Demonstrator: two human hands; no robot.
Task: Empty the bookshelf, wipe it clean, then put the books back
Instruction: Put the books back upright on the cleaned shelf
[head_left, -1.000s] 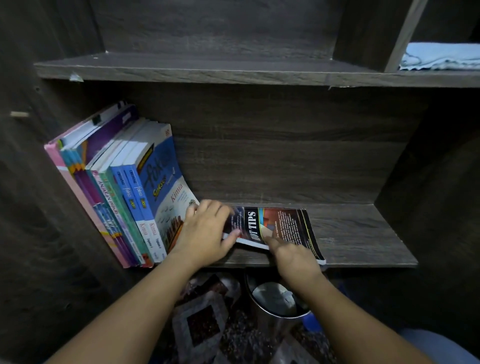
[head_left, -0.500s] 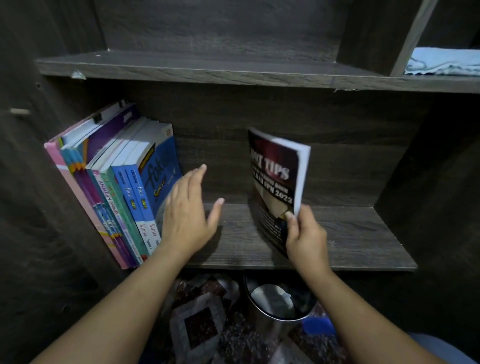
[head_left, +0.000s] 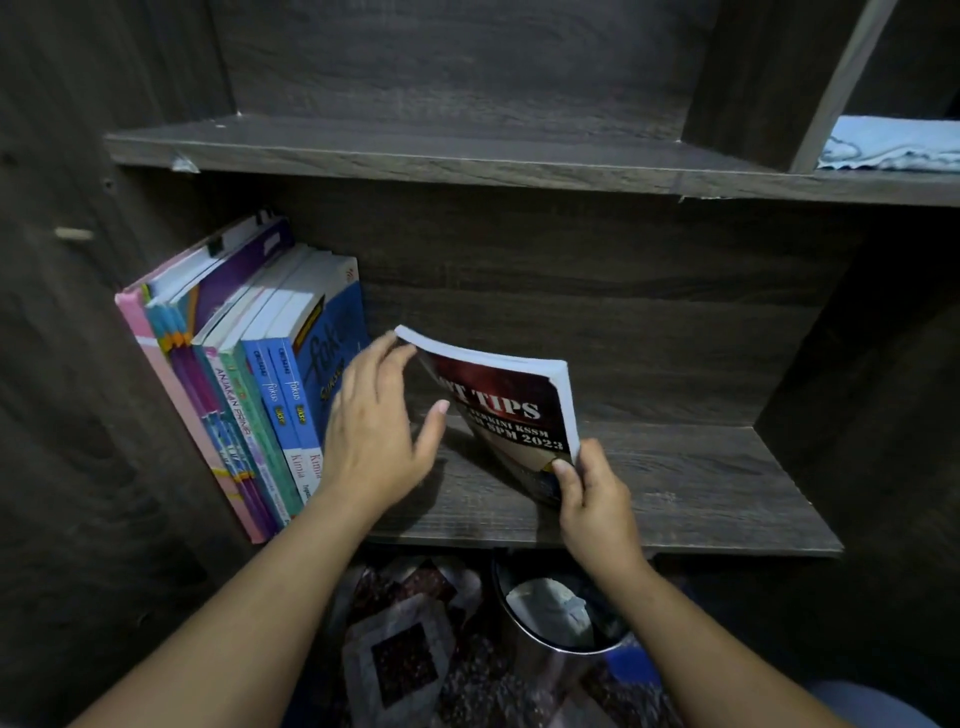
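while putting books back, judged from the part-filled shelf: far left, wooden peg (head_left: 75, 234) stuck in the side wall, carrying nothing. next, row of books (head_left: 244, 395) standing spines out, all leaning left onto that wall, likely for want of a bookend; blue fokus book (head_left: 332, 332) last on the row's right. then left hand (head_left: 374, 436) released, fingers straight and spread, grasping nothing, just beside the fokus cover, fingertips at the top corner of the hot tips book (head_left: 509, 410), cannot tell if touching; probably there to keep the row back and steer the newcomer in. below it on the floor, patterned mat (head_left: 400, 654). hot tips book tilted left, cover toward the camera, lower edge seemingly down on the lower shelf board (head_left: 701, 493), apart from the row with a gap between. under the board, metal bin (head_left: 561, 613). right hand (head_left: 597, 499) pinching the book's lower right corner, thumb on the cover, presumably as a pivot for tipping it onto the row. far right, light blue cloth (head_left: 893, 143) parked on the upper shelf (head_left: 883, 184), so wiping likely done. risk: soft cover bowing and sliding flat instead of standing
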